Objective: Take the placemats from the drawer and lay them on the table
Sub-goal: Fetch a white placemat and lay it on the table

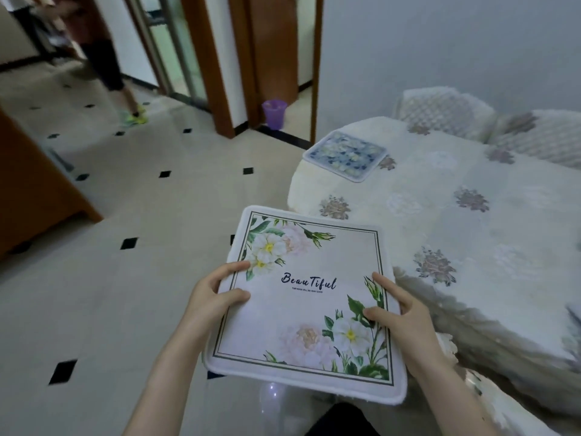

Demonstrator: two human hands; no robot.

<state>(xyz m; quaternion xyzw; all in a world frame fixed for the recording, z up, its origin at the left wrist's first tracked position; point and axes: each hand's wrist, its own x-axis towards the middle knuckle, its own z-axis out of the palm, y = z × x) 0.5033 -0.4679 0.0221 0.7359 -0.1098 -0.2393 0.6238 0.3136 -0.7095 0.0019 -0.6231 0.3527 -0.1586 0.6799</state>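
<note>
While both hands, left (213, 291) and right (399, 313), grip the mat (309, 297) by its side edges, it hangs over open floor (141, 209) beside the table (471, 221) edge.

I see: white flowered placemat (306, 298), gripped at its side edges by left hand (211, 295) and right hand (396, 313); blue placemat (345, 156) flat on covered table (471, 221); purple bin (274, 113).

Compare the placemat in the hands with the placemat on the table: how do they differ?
The held placemat is white with corner flowers and the word "Beautiful"; the blue placemat has a pattern all over. The first is gripped by the left hand and right hand off the table; the second lies flat there. Both are squarish.
</note>
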